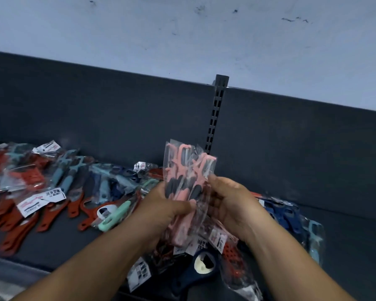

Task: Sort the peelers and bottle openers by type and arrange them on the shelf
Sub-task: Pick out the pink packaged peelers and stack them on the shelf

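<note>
Head view, left hand (pixel 166 206) and right hand (pixel 233 205) grip pink peelers (pixel 183 168), upright, heads upward

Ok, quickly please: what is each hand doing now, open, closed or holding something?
Left hand: grips the bundle of pink peelers in clear bags.
Right hand: pinches the right edge of the same bundle.

A slotted dark upright (pixel 214 118) stands just above the right hand (pixel 232 203), splitting the dark back panel (pixel 96 109); a scuffed pale wall (pixel 182 29) rises above that.
</note>
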`<state>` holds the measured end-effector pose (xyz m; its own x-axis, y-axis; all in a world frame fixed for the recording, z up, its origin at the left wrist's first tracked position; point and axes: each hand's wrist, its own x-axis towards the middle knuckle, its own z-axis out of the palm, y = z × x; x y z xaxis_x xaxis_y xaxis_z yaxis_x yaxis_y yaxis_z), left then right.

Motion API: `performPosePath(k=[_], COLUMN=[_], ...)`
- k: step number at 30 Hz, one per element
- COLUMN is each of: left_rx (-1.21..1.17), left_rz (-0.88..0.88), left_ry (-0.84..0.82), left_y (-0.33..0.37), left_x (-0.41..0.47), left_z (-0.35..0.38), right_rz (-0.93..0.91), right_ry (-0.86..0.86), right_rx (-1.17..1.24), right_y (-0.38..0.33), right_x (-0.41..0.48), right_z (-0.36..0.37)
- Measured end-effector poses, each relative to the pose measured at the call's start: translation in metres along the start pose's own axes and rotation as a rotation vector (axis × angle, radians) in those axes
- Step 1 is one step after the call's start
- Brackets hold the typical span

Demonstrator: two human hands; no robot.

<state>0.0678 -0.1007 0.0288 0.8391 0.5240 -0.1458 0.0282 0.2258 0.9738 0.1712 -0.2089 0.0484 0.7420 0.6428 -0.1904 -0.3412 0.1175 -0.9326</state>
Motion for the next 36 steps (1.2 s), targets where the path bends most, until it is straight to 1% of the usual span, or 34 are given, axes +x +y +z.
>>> performPosePath(k=[1, 2, 3, 4, 5, 6, 7, 8, 9, 11, 14, 15, 18, 20, 23, 26, 28, 30, 33, 36], left_rx=[-0.007, -0.016, -0.028, -0.037, -0.044, -0.051, -0.058, -0.067, -0.074, -0.075, -0.103, -0.117, -0.152, -0.176, -0.160, -0.111, -0.113, -0.096, -0.089, -0.096], left_rz=[0.001, 0.000, 0.000, 0.003, 0.013, 0.024, 0.034, 0.044, 0.054, 0.071, 0.090, 0.101, 0.126, 0.140, 0.150, 0.174, 0.183, 0.187, 0.185, 0.155], left_ry=[0.023, 0.044, 0.061, 0.075, 0.090, 0.105, 0.119, 0.132, 0.146, 0.162, 0.172, 0.182, 0.187, 0.186, 0.195, 0.170, 0.125, 0.067, 0.005, -0.051], left_y=[0.000, -0.001, -0.001, -0.001, -0.002, -0.003, -0.003, -0.004, -0.004, -0.004, -0.008, -0.009, -0.013, -0.016, -0.020, -0.021, -0.020, -0.016, -0.017, -0.025], left_x=[0.000, 0.000, -0.001, -0.003, -0.004, -0.005, -0.006, -0.008, -0.010, -0.016, -0.024, -0.026, -0.034, -0.039, -0.041, -0.042, -0.043, -0.045, -0.046, -0.047], left_z=[-0.001, -0.002, -0.002, -0.003, -0.004, -0.006, -0.007, -0.007, -0.007, -0.007, -0.004, -0.002, 0.005, 0.013, 0.029, 0.049, 0.062, 0.074, 0.087, 0.103], right_rz=[-0.046, -0.118, -0.205, -0.278, -0.299, -0.292, -0.282, -0.278, -0.295, -0.312, -0.253, -0.234, -0.246, -0.212, -0.141, -0.088, -0.060, -0.060, -0.120, -0.144], right_ry=[0.033, 0.080, 0.120, 0.121, 0.082, 0.032, -0.008, -0.024, -0.016, 0.010, -0.009, -0.011, 0.027, 0.045, -0.059, -0.160, -0.132, -0.029, 0.093, 0.123], right_rx=[-0.123, -0.367, -0.689, -0.998, -1.244, -1.414, -1.530, -1.586, -1.587, -1.531, -1.421, -1.350, -1.003, -0.733, -0.319, -0.071, 0.031, 0.085, 0.073, 0.065], right_y=[0.001, 0.002, 0.004, 0.006, 0.011, 0.015, 0.020, 0.025, 0.027, 0.026, 0.024, 0.022, 0.017, 0.011, 0.002, 0.003, 0.009, 0.012, 0.012, 0.009], right_x=[0.000, -0.001, -0.001, -0.001, 0.000, 0.000, 0.001, 0.001, 0.001, 0.001, 0.000, -0.002, -0.010, -0.022, -0.044, -0.067, -0.073, -0.073, -0.077, -0.084], right_z=[-0.007, -0.015, -0.025, -0.034, -0.041, -0.044, -0.047, -0.049, -0.050, -0.050, -0.053, -0.055, -0.061, -0.062, -0.057, -0.042, -0.036, -0.036, -0.044, -0.057])
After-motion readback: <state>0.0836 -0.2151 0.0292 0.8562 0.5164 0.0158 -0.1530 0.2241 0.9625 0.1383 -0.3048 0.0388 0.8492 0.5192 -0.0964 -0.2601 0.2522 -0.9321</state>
